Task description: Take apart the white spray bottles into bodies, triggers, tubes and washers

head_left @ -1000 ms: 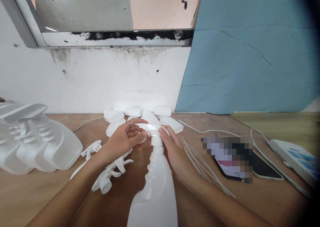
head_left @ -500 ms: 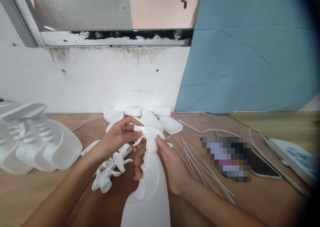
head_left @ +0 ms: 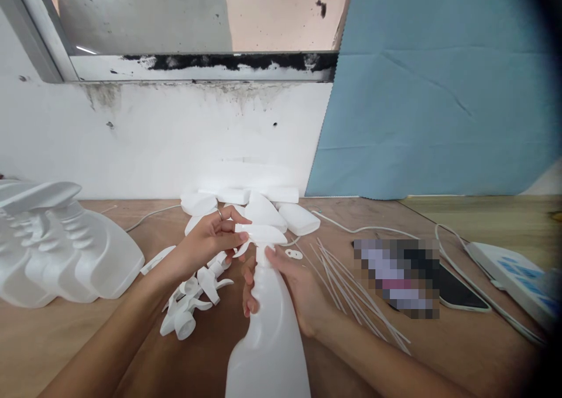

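A white spray bottle (head_left: 272, 333) stands in front of me, its lower end cut off by the bottom of the view. On its neck sits a white trigger spray head (head_left: 266, 234). My left hand (head_left: 219, 234) pinches the nozzle end of that head between thumb and fingers. Around the bottle's neck my right hand (head_left: 298, 287) is wrapped, its thumb at the collar and its fingertips showing on the left side. Below my left hand lie several loose white trigger parts (head_left: 191, 304).
Several white bottles with spray heads (head_left: 74, 251) stand at the left. Behind my hands lie white plastic shells (head_left: 299, 218) against the wall. Thin white tubes (head_left: 346, 287) lie to the right, near a phone (head_left: 465, 292), a cable (head_left: 373, 228) and a white device (head_left: 513, 275).
The bottle's body has swung slightly to the right. My right thumb has slid a little down and left across the collar, uncovering the back of the spray head. My left hand keeps its pinch.
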Motion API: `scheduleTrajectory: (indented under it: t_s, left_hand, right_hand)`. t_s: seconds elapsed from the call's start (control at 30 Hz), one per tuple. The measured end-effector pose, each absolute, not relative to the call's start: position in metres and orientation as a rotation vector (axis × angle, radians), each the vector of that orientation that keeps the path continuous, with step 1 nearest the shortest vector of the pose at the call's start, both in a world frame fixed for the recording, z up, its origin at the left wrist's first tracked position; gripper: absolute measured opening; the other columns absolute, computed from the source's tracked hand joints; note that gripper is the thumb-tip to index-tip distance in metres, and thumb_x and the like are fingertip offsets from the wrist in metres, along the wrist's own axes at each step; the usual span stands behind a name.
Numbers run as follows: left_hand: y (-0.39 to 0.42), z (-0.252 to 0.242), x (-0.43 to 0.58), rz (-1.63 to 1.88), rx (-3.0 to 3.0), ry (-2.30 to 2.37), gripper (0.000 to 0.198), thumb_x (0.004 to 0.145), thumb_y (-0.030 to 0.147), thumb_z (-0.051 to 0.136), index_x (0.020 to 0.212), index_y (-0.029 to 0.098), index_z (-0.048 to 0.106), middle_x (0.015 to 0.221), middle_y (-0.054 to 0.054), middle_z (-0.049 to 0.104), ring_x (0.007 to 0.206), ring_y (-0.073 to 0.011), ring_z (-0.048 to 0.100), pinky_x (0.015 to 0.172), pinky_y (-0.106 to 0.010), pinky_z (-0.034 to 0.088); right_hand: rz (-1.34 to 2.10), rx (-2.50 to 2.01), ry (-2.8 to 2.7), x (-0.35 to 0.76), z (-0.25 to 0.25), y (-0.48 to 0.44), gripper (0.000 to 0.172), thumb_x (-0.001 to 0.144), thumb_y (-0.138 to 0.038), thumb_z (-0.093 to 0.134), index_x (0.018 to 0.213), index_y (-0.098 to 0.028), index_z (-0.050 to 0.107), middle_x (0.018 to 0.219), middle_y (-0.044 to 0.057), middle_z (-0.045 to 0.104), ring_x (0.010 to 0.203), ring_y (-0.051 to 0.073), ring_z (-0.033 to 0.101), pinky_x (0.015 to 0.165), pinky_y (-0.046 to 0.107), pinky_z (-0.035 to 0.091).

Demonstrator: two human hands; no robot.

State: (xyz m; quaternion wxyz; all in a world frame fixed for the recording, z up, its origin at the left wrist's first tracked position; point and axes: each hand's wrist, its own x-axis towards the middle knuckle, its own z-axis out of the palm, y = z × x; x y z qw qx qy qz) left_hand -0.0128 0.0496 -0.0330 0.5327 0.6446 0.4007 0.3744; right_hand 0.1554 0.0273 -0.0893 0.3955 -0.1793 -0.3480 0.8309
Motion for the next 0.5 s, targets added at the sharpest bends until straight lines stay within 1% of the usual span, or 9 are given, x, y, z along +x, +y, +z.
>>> scheduleTrajectory:
  t_s: [0.07, 0.1, 0.2, 0.37, 0.5]
  left_hand:
    - [0.0496, -0.0327, -0.0132, 0.887, 1.54, 0.957, 0.02, 0.079, 0.029, 0.063, 0.09, 0.02, 0.05, 0.063, 0.003, 0.059, 0.055, -0.011, 0.056, 0.05, -0.021, 0.038]
    - [0.0498, -0.0328, -0.0136, 0.882, 1.545, 0.948, 0.019, 0.079, 0.029, 0.063, 0.09, 0.02, 0.05, 0.063, 0.004, 0.059, 0.055, -0.0108, 0.056, 0.049, -0.02, 0.037]
    - [0.0509, -0.0339, -0.0151, 0.864, 1.563, 0.924, 0.018, 0.081, 0.03, 0.062, 0.09, 0.021, 0.049, 0.062, 0.004, 0.058, 0.053, -0.0099, 0.055, 0.047, -0.019, 0.036]
    - [0.0515, -0.0346, -0.0165, 0.856, 1.563, 0.928, 0.017, 0.082, 0.028, 0.061, 0.09, 0.021, 0.049, 0.06, 0.006, 0.055, 0.052, -0.009, 0.054, 0.046, -0.018, 0.035]
    - [0.0511, -0.0343, -0.0173, 0.843, 1.569, 0.921, 0.016, 0.083, 0.029, 0.06, 0.089, 0.021, 0.048, 0.061, 0.005, 0.057, 0.05, -0.0083, 0.051, 0.046, -0.018, 0.035]
  right_hand:
    - [2.196, -0.467, -0.857, 0.1551, -0.0889, 0.0271, 0.031, 0.08, -0.05, 0.05, 0.084, -0.019, 0.051, 0.063, 0.002, 0.063, 0.05, 0.018, 0.059, 0.054, 0.032, 0.048]
    - [2.197, -0.477, -0.858, 0.1548, -0.0888, 0.0269, 0.031, 0.08, -0.049, 0.05, 0.084, -0.019, 0.051, 0.063, 0.002, 0.063, 0.05, 0.018, 0.059, 0.053, 0.032, 0.048]
    - [2.052, -0.5, -0.891, 0.1536, -0.0883, 0.0258, 0.023, 0.08, -0.042, 0.056, 0.086, -0.022, 0.048, 0.063, -0.001, 0.062, 0.046, 0.016, 0.058, 0.05, 0.031, 0.047]
    - [2.097, -0.482, -0.851, 0.1528, -0.0868, 0.0237, 0.027, 0.082, -0.047, 0.051, 0.083, -0.02, 0.049, 0.063, 0.001, 0.061, 0.047, 0.017, 0.059, 0.049, 0.032, 0.049]
    - [1.97, -0.495, -0.896, 0.1524, -0.085, 0.0222, 0.025, 0.082, -0.045, 0.057, 0.085, -0.021, 0.048, 0.063, -0.001, 0.061, 0.045, 0.016, 0.058, 0.05, 0.034, 0.05]
